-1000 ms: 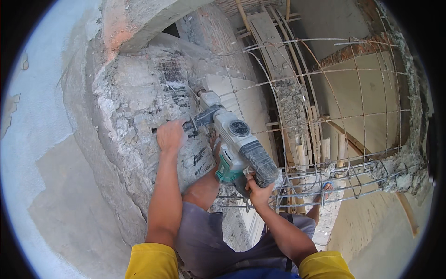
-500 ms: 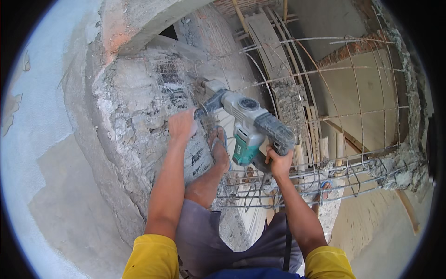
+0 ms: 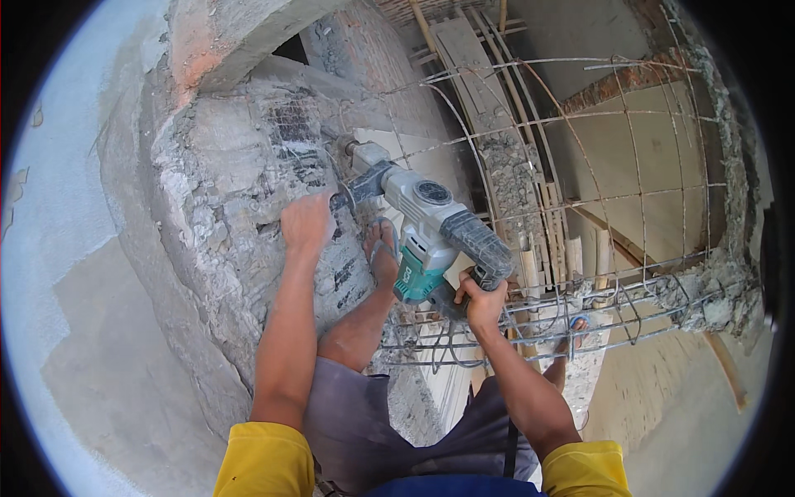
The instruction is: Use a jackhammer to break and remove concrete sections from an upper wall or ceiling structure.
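Observation:
A grey and green demolition hammer [image 3: 424, 217] lies across the middle of the view, its nose pointing up and left at broken concrete [image 3: 240, 178]. My left hand [image 3: 306, 222] is closed round the black side handle [image 3: 354, 187] near the tool's front. At the rear, my right hand [image 3: 483, 300] grips the dark back handle [image 3: 479, 247], fingers wrapped round it. The tip of the chisel is hard to make out against the dusty, rough concrete near the nose. A thin mesh and dark marks show on the concrete beside it.
Bare rebar [image 3: 633, 195] forms a grid over an opening on the right, with more bars [image 3: 530, 335] below the tool. Wooden planks [image 3: 476, 83] run down behind it. My sandalled foot [image 3: 383, 248] stands on the concrete ledge; a concrete beam [image 3: 248, 41] crosses the upper left.
The demolition hammer and both my hands have shifted slightly left, and the right hand a little lower. Both grips stay closed. The whole view has also shifted slightly.

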Demonstrator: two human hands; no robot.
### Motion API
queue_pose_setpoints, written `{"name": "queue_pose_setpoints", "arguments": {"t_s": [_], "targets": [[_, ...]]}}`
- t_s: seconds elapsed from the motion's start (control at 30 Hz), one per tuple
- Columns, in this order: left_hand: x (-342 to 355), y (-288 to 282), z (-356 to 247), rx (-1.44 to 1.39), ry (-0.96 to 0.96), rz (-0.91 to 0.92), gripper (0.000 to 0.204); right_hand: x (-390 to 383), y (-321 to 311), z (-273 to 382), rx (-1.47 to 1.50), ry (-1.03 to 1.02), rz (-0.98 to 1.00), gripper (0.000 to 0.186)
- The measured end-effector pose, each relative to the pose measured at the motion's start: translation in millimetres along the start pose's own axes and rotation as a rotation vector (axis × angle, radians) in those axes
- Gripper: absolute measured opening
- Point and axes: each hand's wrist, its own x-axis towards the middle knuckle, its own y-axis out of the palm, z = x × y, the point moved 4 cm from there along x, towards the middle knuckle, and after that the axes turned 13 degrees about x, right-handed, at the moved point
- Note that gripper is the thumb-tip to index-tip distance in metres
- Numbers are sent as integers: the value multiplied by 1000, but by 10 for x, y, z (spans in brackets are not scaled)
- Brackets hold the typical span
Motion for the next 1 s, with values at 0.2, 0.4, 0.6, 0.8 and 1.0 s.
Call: {"name": "queue_pose_setpoints", "arguments": {"t_s": [0.2, 0.4, 0.6, 0.8, 1.0], "targets": [[52, 28, 22, 59, 24, 31, 31, 22, 22, -227, 56, -9, -7, 11], [338, 238, 194, 26, -48, 73, 31, 278, 309, -173, -37, -55, 78, 7], [515, 332, 166, -26, -45, 19, 29, 533, 333, -268, -97, 0, 69, 11], [171, -219, -169, 42, 99, 89, 20, 127, -83, 144, 43, 34, -15, 13], [-393, -475, -539, -28, 136, 102, 16, -413, -660, 367, 64, 64, -57, 11]]}}
